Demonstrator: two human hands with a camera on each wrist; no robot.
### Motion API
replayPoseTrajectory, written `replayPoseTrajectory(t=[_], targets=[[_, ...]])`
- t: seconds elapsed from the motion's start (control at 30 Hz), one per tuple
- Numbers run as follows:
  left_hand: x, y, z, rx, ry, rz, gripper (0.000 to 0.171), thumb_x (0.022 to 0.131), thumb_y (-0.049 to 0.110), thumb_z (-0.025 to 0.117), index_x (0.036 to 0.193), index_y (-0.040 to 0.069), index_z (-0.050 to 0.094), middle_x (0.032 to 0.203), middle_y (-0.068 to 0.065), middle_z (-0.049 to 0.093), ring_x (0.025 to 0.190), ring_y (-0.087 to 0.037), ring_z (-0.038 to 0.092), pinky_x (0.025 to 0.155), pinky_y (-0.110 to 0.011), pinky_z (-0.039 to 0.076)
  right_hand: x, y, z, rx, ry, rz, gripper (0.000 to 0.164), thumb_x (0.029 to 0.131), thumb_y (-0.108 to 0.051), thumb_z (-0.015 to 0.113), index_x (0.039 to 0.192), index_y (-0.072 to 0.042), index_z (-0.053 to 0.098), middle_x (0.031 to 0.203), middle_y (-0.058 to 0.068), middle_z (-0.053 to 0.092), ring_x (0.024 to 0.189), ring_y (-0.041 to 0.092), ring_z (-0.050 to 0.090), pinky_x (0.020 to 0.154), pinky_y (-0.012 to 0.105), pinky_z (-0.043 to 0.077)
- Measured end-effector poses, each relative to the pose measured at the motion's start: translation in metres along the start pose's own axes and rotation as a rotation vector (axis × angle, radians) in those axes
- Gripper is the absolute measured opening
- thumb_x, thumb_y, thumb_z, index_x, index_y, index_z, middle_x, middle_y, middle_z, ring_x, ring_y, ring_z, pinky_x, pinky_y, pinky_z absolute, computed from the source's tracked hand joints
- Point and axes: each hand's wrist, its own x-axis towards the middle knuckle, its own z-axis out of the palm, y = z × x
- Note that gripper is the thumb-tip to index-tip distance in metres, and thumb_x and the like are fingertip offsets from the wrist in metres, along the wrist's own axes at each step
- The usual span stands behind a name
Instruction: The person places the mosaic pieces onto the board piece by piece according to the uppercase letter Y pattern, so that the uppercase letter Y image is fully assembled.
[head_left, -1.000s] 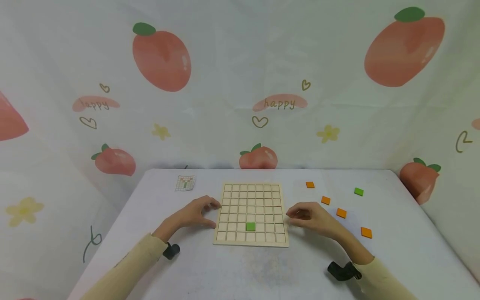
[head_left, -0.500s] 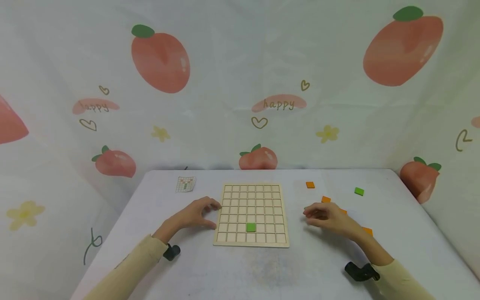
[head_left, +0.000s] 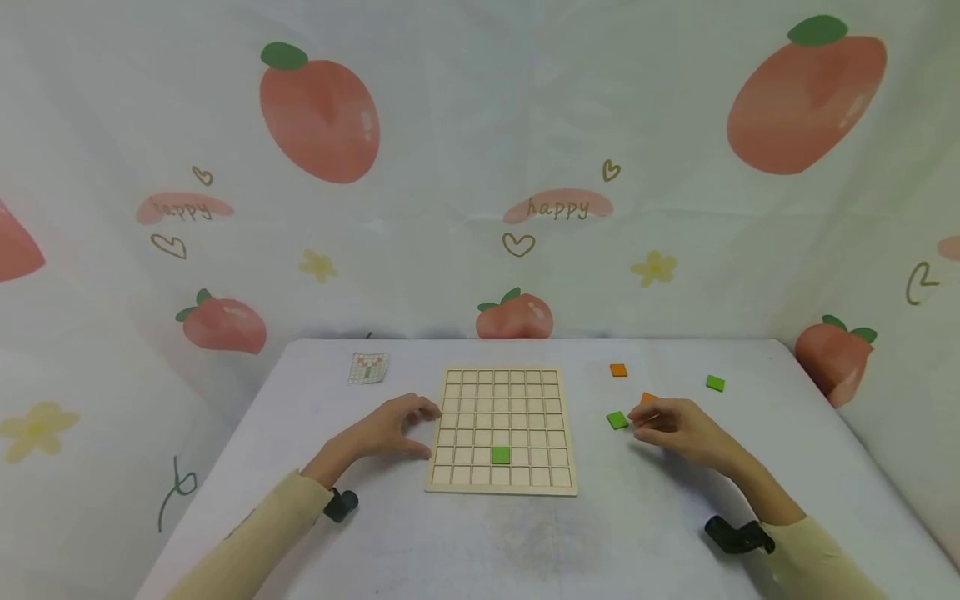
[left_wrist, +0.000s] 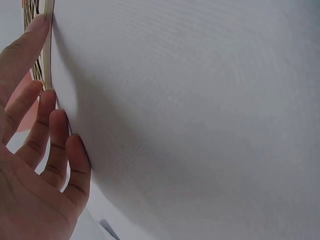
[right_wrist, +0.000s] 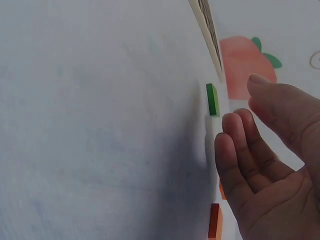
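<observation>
A square wooden grid board (head_left: 502,492) lies on the white table, with one green tile (head_left: 501,455) in a cell of its second row from the front. My left hand (head_left: 390,427) rests at the board's left edge, thumb and fingertips apart along the rim; the left wrist view shows the fingers (left_wrist: 58,140) loosely bent. To the right of the board another green tile (head_left: 617,420) lies flat on the table. Just right of that tile is my right hand (head_left: 678,427), thumb and fingers apart and holding nothing in the right wrist view.
Farther right lies a green tile (head_left: 716,383). At the back is an orange tile (head_left: 618,370), and another orange tile (head_left: 649,399) shows partly behind my right hand. A small grid-pattern card (head_left: 368,368) lies at the back left. A fruit-print curtain (head_left: 420,250) hangs behind the table.
My right hand has moved from the board's right edge rightward. A green tile now shows on the table left of its fingertips, and the hand and arm cover two orange tiles. My left hand stays put.
</observation>
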Motion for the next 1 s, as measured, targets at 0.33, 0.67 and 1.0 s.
replayPoseTrajectory(t=[0.33,0.67,1.0], targets=[[0.001,0.001,0.000,0.026,0.007,-0.008,0.062,0.077,0.026,0.091,0.128,0.007,0.061,0.122,-0.003,0.062,0.109,-0.022,0.057,0.095,-0.041,0.048,0.007,0.004,-0.006,-0.056,0.022,0.058,0.039,0.087,-0.011,0.082,0.119,0.004,0.066,0.110,0.015,0.067,0.094,0.022,0.064,0.082,0.026,0.053],[0.001,-0.001,0.000,0.017,-0.004,-0.018,0.062,0.077,0.026,0.091,0.128,0.006,0.061,0.122,-0.003,0.062,0.110,-0.023,0.057,0.096,-0.042,0.047,0.021,0.007,0.000,-0.061,0.015,0.098,0.050,0.082,-0.012,0.087,0.122,0.006,0.064,0.112,0.014,0.066,0.095,0.027,0.062,0.080,0.028,0.055],[0.000,0.001,-0.001,0.015,-0.007,-0.027,0.063,0.077,0.026,0.091,0.129,0.006,0.061,0.122,-0.003,0.062,0.110,-0.023,0.057,0.096,-0.041,0.047,0.032,0.003,0.011,-0.164,0.028,0.108,0.044,0.078,-0.010,0.089,0.115,0.005,0.068,0.104,0.008,0.068,0.086,0.022,0.057,0.073,0.028,0.051]])
